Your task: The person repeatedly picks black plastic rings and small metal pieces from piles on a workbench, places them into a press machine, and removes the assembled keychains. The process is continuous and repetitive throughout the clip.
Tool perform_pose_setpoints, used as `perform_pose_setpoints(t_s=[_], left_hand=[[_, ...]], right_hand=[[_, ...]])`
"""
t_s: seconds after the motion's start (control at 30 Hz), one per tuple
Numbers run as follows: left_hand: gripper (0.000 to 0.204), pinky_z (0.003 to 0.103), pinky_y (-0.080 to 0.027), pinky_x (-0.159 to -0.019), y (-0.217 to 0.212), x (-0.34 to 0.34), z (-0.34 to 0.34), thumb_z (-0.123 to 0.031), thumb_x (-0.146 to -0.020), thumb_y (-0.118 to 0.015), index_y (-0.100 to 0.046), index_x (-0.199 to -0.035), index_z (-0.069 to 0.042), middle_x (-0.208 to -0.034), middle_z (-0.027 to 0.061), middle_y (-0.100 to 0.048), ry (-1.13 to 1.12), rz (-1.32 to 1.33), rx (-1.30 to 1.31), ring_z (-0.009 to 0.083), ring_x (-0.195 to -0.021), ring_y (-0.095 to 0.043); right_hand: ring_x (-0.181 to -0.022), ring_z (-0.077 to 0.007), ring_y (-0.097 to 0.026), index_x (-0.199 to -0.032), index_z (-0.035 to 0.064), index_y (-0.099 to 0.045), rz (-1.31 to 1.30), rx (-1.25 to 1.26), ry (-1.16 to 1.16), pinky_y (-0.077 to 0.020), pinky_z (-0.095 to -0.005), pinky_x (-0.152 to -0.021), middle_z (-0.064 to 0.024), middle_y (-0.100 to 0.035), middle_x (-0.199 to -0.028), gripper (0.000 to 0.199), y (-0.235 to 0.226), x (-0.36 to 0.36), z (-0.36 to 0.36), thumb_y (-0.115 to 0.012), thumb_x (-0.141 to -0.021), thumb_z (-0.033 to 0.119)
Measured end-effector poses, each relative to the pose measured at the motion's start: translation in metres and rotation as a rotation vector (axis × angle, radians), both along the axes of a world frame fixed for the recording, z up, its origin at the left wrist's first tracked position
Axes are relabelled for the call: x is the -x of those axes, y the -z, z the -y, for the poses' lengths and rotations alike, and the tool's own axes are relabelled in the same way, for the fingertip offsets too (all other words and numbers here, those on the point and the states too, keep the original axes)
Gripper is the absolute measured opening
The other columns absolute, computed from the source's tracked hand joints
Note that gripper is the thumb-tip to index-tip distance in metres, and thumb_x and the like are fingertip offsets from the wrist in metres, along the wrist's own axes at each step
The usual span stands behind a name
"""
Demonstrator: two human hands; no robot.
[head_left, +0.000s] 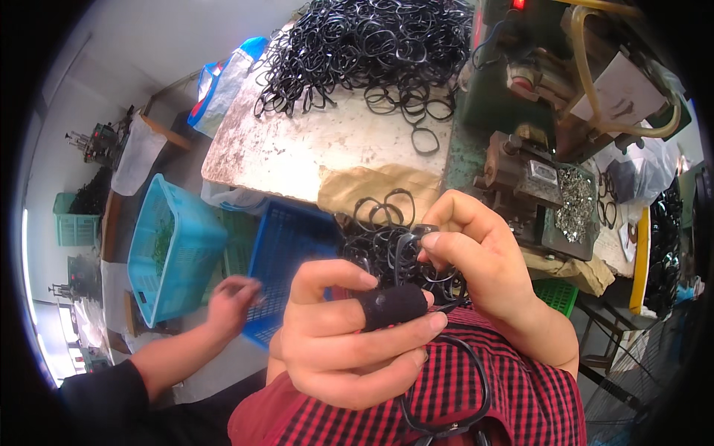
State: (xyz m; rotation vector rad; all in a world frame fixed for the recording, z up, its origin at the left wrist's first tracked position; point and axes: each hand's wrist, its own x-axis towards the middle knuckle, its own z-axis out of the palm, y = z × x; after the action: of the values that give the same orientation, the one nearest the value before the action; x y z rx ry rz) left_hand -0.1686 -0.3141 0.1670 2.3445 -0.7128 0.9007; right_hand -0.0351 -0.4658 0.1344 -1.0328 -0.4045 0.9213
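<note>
Rubber rings (pixel 394 249): you hold a dark bunch just in front of the table (pixel 297 149). Your left hand (pixel 349 334), one finger black-sleeved, curls closed under it; your right hand (pixel 476 253) pinches one ring. A large pile (pixel 364 44) remains on the table; one finished loop (pixel 446 386) lies in your lap.

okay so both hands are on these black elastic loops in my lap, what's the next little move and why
Probably draw one black loop free of the bundle. The right hand already pinches it at its upper end, while the left hand, one finger in a black sleeve, steadies the tangled rest below.
</note>
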Motion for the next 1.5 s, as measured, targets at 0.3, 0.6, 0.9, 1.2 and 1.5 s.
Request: perform_pose_setpoints(t_s=[0.3,0.6,0.9,1.2,1.5], left_hand=[[0.018,0.034,-0.049,-0.080,-0.004,-0.008,-0.037,-0.008,-0.075,-0.075,-0.068,-0.091,-0.012,-0.098,0.0037,-0.077,0.255,-0.017,0.099,0.0167,-0.078,-0.070],[0.028,0.042,-0.048,-0.090,0.013,-0.026,-0.116,-0.006,-0.076,-0.074,-0.070,-0.104,-0.005,-0.105,0.0149,-0.069,-0.684,-0.565,-0.210,0.0358,-0.101,-0.062],[0.023,0.042,-0.051,-0.091,0.191,-0.251,-0.119,0.000,-0.075,-0.065,-0.071,-0.096,-0.009,-0.122,0.0135,-0.062,-0.109,-0.478,-0.247,0.0360,-0.109,-0.060],[0.015,0.031,-0.058,-0.076,0.170,-0.220,-0.099,-0.012,-0.097,-0.065,-0.057,-0.105,-0.002,-0.099,0.0084,-0.065,-0.297,-0.362,0.900,0.0211,-0.090,-0.067],[0.022,0.037,-0.055,-0.092,0.040,-0.147,0.041,0.007,-0.096,-0.057,-0.052,-0.117,0.004,-0.102,0.0158,-0.068,0.205,-0.283,0.612,0.0245,-0.099,-0.069]], right_hand=[[-0.082,-0.0048,-0.059,-0.106,0.0029,-0.060,0.134,0.094,-0.056,-0.0459,-0.0215,-0.072,0.0000,-0.063,-0.090,0.012,-0.002,-0.003,0.023,-0.063,-0.096,0.010],[-0.084,-0.0125,-0.061,-0.097,0.0011,-0.063,0.251,0.492,0.897,-0.0475,-0.0267,-0.080,-0.0037,-0.065,-0.085,0.008,0.102,0.000,0.212,-0.064,-0.094,0.009],[-0.087,-0.0337,-0.058,-0.095,0.0057,-0.068,1.336,1.294,1.091,-0.0475,-0.0446,-0.073,-0.0104,-0.063,-0.083,0.018,0.144,-0.072,0.185,-0.076,-0.080,0.012],[-0.082,-0.0322,-0.058,-0.082,0.0072,-0.064,1.358,1.199,1.154,-0.0466,-0.0446,-0.070,-0.0089,-0.062,-0.082,0.010,0.139,-0.090,0.168,-0.073,-0.078,0.010],[-0.081,-0.0339,-0.060,-0.083,0.0067,-0.063,1.419,1.057,1.218,-0.0477,-0.0452,-0.070,-0.0106,-0.063,-0.082,0.009,0.141,-0.114,0.166,-0.071,-0.077,0.008]])
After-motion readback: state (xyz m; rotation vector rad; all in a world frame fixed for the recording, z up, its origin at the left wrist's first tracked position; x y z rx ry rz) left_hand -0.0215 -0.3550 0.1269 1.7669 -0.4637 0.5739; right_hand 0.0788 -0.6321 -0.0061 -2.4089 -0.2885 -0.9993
